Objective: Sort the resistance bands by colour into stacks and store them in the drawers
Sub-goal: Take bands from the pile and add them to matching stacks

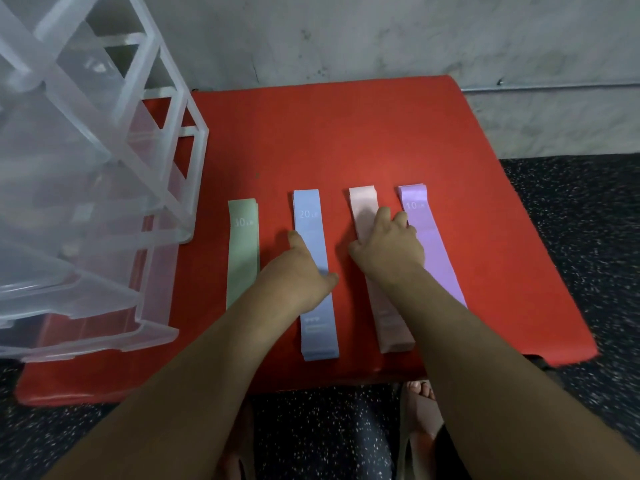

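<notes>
Red mat (346, 140) is carrying the colour-sorted bands (242, 251) in a row beside the clear drawers (86, 168), and you are pressing your flat left hand (299, 268) on the blue stack (310, 216) while your right hand (389, 245) is curling round the pink stack (362, 202), probably squaring both for storing.

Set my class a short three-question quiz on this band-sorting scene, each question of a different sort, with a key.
1. True or false: the left hand touches the blue stack.
2. Which number is printed on the blue stack? A 20, B 50, C 75.
3. Fill in: the right hand touches the ___ stack.
Key: 1 true; 2 A; 3 pink stack.
</notes>
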